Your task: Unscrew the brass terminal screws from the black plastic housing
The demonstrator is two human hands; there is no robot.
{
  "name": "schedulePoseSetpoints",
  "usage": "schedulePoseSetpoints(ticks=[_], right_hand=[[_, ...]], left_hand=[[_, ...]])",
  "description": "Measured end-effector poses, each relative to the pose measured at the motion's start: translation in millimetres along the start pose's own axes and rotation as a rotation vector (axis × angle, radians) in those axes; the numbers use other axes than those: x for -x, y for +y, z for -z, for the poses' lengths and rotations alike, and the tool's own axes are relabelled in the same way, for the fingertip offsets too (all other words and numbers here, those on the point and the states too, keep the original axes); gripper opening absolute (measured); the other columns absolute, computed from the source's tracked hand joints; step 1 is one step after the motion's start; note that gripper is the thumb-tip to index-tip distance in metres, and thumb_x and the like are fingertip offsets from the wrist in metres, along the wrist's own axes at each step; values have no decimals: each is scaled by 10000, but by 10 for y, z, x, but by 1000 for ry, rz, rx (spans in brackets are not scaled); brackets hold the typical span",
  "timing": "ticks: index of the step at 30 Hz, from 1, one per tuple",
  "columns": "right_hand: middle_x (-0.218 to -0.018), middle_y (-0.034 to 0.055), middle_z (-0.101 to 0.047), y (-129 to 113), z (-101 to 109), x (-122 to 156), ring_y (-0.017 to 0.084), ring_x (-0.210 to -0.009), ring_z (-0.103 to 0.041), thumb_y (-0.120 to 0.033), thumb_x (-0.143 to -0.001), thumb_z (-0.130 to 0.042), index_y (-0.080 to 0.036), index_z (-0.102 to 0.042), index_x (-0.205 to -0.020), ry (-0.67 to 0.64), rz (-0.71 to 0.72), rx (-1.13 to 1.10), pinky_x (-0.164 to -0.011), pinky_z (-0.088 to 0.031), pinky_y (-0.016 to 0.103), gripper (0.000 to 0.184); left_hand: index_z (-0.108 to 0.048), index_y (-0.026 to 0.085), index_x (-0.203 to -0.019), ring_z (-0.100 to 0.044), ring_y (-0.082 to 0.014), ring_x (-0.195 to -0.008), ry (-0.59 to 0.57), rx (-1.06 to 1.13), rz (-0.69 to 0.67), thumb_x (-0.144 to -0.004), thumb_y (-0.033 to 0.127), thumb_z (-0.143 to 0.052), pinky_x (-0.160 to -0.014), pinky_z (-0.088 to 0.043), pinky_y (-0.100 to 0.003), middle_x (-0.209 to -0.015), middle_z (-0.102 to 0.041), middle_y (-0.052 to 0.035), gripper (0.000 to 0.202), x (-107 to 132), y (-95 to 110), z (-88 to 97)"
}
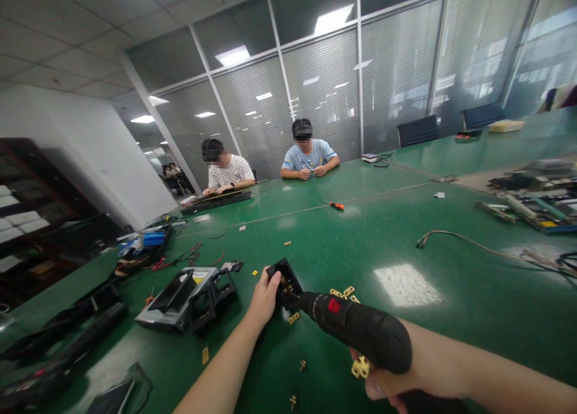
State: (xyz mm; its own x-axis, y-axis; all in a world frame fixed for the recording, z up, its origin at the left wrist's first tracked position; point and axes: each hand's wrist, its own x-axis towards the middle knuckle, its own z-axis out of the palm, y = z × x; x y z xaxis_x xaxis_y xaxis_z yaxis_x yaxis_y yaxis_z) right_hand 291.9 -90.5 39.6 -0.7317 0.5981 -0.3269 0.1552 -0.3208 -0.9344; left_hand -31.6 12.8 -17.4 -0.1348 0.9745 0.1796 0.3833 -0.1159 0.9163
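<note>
Left hand [263, 298] holds 1 box [294, 280], right hand [384, 383] 1 drill [363, 328].

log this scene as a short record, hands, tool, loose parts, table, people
left hand: holds a black plastic box
right hand: grips a black power drill
drill bit: pointed into the box
loose parts: brass-coloured plates scattered near the box
table: green tabletop
far tool: orange-handled screwdriver, lying beyond the box
people: two seated across, one in a patterned white shirt, one in a light blue shirt
</note>
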Motion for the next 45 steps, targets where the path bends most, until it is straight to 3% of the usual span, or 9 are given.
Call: schedulePoseSetpoints(ticks=[4,9,17,22,35,40,45], right_hand=[[-767,-48,-610,26,21,-27,81,-573,-590,-289,-686,-907,-160,-510,-1220,22,41,84,-518,-512,197,679],[-877,4,-674,0,17,-34,101,-641,-645,-282,-696,-877,-149,-531,-1126,28,65,139,-583,-528,219,567],[-813,-13,-696,-20,-18,-2,113,-650,-654,-167,-624,-841,-166,-508,-1113,72,13,128,-585,-499,216,592],[-780,-8,-685,-51,-29,10,98,-615,-637,-202,-653,-831,-155,-553,-981,58,70,142,-561,-481,205,432],[-751,-13,-662,-25,-5,-6,93,-592,-619,-217,-671,-822,-152,-579,-867,67,130,151,-557,-477,206,319],[-780,7,-666,-20,-3,-31,105,-597,-632,-232,-665,-824,-147,-577,-886,64,146,167,-558,-481,217,343],[-785,1,-666,-43,-43,-26,117,-591,-625,-223,-625,-836,-155,-570,-981,75,140,137,-556,-490,238,449]], left_hand=[[-669,207,-1062,-709,-284,-897,-4,32,6,-866,631,-609,-873,-567,-428,-868,-732,-50,471,0,30,-11],[-666,202,-1043,-703,-281,-901,-1,0,3,-874,649,-589,-872,-564,-420,-880,-727,-52,483,-4,28,-7],[-657,190,-1114,-689,-274,-983,-76,-49,-61,-938,680,-501,-925,-540,-403,-968,-730,-68,544,-49,-48,68],[-664,186,-1099,-697,-297,-985,-35,-33,-43,-939,713,-491,-930,-538,-430,-926,-729,-72,578,-56,-78,49],[-668,174,-1032,-712,-323,-995,3,-21,-11,-867,813,-490,-932,-545,-455,-1012,-764,-124,684,-2,45,3],[-658,171,-1106,-710,-323,-1022,-24,-6,-15,-918,760,-476,-950,-534,-457,-1049,-758,-134,645,1,-29,40],[-613,218,-1212,-705,-283,-994,10,-67,-47,-935,712,-486,-899,-552,-418,-1043,-741,-78,580,38,-23,83]])
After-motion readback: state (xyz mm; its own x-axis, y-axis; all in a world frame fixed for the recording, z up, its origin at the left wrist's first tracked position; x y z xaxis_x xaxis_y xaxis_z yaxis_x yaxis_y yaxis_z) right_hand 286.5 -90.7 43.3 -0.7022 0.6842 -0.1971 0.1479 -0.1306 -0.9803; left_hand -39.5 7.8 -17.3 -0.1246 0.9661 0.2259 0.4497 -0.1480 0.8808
